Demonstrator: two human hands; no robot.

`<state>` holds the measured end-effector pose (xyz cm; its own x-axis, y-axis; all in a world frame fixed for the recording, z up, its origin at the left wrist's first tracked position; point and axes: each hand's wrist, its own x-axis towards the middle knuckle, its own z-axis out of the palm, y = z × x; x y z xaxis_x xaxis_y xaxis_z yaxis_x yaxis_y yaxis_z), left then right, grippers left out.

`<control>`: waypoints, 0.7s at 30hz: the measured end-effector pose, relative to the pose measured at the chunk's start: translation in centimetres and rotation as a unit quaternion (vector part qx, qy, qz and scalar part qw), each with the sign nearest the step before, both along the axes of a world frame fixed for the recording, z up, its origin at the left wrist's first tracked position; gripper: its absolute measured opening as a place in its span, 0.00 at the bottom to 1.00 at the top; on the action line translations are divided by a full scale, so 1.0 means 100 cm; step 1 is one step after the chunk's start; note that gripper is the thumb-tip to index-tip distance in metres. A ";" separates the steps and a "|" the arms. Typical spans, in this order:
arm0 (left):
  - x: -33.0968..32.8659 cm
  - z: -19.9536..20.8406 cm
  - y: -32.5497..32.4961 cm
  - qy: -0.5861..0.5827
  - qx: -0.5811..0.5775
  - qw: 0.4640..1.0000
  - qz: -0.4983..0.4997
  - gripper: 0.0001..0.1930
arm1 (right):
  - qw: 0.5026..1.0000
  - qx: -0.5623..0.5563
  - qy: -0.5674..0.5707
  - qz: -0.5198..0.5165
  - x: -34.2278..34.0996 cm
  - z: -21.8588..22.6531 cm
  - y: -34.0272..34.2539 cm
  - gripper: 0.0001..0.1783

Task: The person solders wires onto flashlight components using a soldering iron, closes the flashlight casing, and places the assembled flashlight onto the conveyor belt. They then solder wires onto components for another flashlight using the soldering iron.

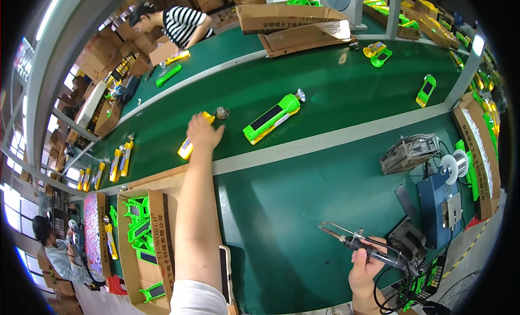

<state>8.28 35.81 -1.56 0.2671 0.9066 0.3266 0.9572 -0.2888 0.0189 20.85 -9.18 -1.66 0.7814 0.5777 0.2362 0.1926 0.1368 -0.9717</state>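
Observation:
Over the green conveyor belt, my left hand point(203, 132) is closed over a yellow flashlight point(186, 149). Its thumb stands out to the right, and the palm hides the middle of the flashlight. A loose silver reflector point(222, 113) is just beyond the fingers. To the right on the belt lies a green and yellow flashlight point(272, 119) with a dark panel and a reflector at its far end. Low on the right, my right hand point(366, 263) grips a soldering iron point(374, 253) with a thin metal feed tube, its tip pointing left above the green bench point(281, 228).
A blue soldering unit point(435, 198) with a solder wire spool point(454, 167) stands at right. A cardboard box point(162, 234) of green frames is at left. More flashlights point(125, 158) lie along the belt point(336, 98). Across it, a person in a striped shirt point(187, 25) works.

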 end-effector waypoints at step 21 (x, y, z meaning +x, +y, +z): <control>-0.030 0.074 -0.072 0.002 -0.094 0.968 -0.232 0.27 | 0.996 0.086 -0.008 -0.035 0.001 -0.004 0.008 0.10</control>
<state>5.25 28.61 5.87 0.6611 0.7317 0.1661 0.7249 -0.6800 0.1102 20.97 -8.39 -2.08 0.8138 0.4722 0.3387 0.2221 0.2858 -0.9322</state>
